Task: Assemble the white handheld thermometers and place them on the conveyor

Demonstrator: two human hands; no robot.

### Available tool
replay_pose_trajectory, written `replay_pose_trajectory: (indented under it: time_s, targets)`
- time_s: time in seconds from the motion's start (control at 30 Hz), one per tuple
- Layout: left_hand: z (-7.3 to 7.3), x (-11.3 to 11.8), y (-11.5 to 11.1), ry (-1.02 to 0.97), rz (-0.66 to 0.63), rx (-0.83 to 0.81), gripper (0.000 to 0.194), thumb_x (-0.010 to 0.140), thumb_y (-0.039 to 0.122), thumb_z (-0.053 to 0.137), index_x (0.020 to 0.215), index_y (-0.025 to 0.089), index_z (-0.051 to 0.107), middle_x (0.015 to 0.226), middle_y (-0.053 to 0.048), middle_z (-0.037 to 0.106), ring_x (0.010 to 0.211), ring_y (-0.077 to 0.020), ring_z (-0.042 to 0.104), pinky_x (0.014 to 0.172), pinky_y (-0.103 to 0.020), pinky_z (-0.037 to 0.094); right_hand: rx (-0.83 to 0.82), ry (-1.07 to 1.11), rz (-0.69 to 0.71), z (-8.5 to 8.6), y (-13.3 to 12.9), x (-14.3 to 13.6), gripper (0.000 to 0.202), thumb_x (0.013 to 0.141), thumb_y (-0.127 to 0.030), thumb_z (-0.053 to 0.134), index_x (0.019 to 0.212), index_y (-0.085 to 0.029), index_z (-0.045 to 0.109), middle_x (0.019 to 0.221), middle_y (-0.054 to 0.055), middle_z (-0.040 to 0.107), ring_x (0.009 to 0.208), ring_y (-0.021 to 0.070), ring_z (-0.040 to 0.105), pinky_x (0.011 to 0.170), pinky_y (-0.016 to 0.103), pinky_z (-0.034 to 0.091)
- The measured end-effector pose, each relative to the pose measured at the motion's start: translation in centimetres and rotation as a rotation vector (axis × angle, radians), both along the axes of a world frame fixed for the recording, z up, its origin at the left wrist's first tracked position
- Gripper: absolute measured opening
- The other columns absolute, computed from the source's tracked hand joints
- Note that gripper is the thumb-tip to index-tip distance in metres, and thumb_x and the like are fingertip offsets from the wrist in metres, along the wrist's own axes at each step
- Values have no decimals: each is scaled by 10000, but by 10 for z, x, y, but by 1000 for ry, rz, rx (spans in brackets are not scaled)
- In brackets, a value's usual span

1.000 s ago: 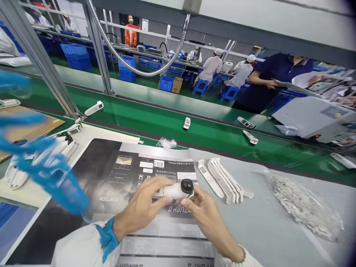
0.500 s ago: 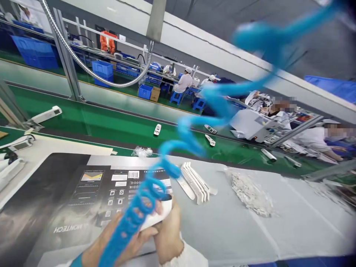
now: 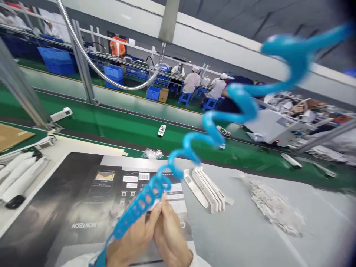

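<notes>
My left hand (image 3: 132, 237) and my right hand (image 3: 172, 231) are pressed together over the printed black cardboard sheet (image 3: 59, 196). Their fingers close around a white plastic part, of which only a sliver shows between them. A blue coiled cord (image 3: 133, 211) rises from a band at my left wrist and crosses in front of my left fingers. Just right of the hands, several long white plastic shells (image 3: 208, 191) lie side by side on the grey mat (image 3: 228, 237).
A clear bag of small white parts (image 3: 275, 205) lies to the right. White handheld devices (image 3: 22, 178) are grouped at left. On the green conveyor belt (image 3: 133, 124) rest several white devices, one a remote-like unit (image 3: 161, 130). A flexible metal hose (image 3: 111, 84) hangs ahead; co-workers sit beyond.
Both hands have closed further around the white part, which showed clearly before and is now nearly hidden. The whole scene has shifted rightward in view.
</notes>
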State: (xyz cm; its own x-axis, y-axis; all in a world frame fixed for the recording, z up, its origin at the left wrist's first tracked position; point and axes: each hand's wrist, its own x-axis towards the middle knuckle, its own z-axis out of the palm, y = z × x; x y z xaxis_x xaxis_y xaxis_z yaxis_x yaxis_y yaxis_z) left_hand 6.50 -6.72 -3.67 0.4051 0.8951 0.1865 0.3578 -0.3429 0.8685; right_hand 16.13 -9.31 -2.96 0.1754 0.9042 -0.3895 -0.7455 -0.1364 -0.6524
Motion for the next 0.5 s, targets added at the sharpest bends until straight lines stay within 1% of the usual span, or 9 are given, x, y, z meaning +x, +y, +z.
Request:
replay_pose_trajectory:
  time_s: [0.07, 0.13, 0.2, 0.27, 0.3, 0.33, 0.4, 0.43, 0.5]
  targets:
    - [9, -10, 11, 75, -86, -27, 417, 899, 347, 570, 1315, 343, 552, 1299, -55, 628, 1180, -282, 596, 986, -426, 485, -4, -3, 27, -2, 4, 5, 437, 752, -592, 715, 954, -207, 674, 1052, 71, 698, 1124, 261, 607, 977, 403, 489]
    - [23, -26, 30, 187, -222, -94, 398, 857, 315, 609, 1254, 299, 585, 1217, -62, 670, 1089, -273, 640, 880, -368, 514, -7, -107, 72, -2, 5, 16, 478, 823, -642, 600, 1037, -218, 662, 1124, 83, 681, 1149, 274, 599, 944, 425, 512]
    - [40, -42, 60, 290, -359, -223, 277, 838, 323, 617, 1101, 241, 645, 1021, -58, 722, 906, -245, 680, 732, -299, 511, -15, -428, 138, -4, 1, 35, 478, 868, -614, 556, 1184, -261, 626, 1274, 75, 624, 1232, 275, 547, 974, 433, 500]
    - [56, -54, 102, 341, -379, -330, 237, 845, 371, 612, 999, 197, 657, 840, -37, 718, 705, -199, 655, 598, -255, 473, 31, -919, 236, -10, -7, 59, 452, 878, -530, 593, 1275, -315, 589, 1395, 50, 546, 1319, 276, 468, 1050, 439, 449]
    - [61, -58, 127, 350, -321, -339, 267, 854, 385, 606, 1022, 182, 646, 818, -29, 708, 649, -179, 630, 559, -245, 455, 98, -1174, 288, -17, -12, 72, 436, 873, -489, 619, 1280, -333, 592, 1424, 39, 523, 1343, 281, 442, 1076, 444, 426]
    - [65, -59, 153, 368, -212, -276, 280, 840, 372, 637, 1028, 165, 645, 826, -29, 699, 669, -170, 620, 572, -240, 459, 189, -1405, 341, -26, -17, 82, 425, 863, -470, 639, 1268, -342, 605, 1436, 33, 514, 1352, 292, 431, 1085, 453, 418]
    - [67, -57, 205, 370, -40, -203, 313, 898, 333, 594, 1152, 150, 598, 919, -44, 677, 739, -158, 611, 639, -255, 483, 397, -1773, 390, -50, -25, 97, 445, 835, -502, 662, 1251, -349, 622, 1425, 31, 532, 1329, 325, 462, 1050, 479, 452]
    - [66, -55, 230, 375, 42, -184, 332, 932, 338, 567, 1201, 143, 569, 963, -54, 662, 764, -157, 617, 672, -280, 506, 462, -1920, 366, -63, -28, 101, 479, 821, -527, 668, 1265, -357, 611, 1410, 27, 549, 1306, 340, 488, 1026, 496, 470]
    - [60, -48, 272, 394, 185, -152, 343, 963, 352, 548, 1231, 138, 553, 1071, -76, 635, 862, -176, 633, 760, -348, 543, 464, -2149, 245, -88, -31, 98, 500, 833, -534, 645, 1303, -375, 580, 1375, 12, 581, 1256, 360, 536, 1004, 546, 475]
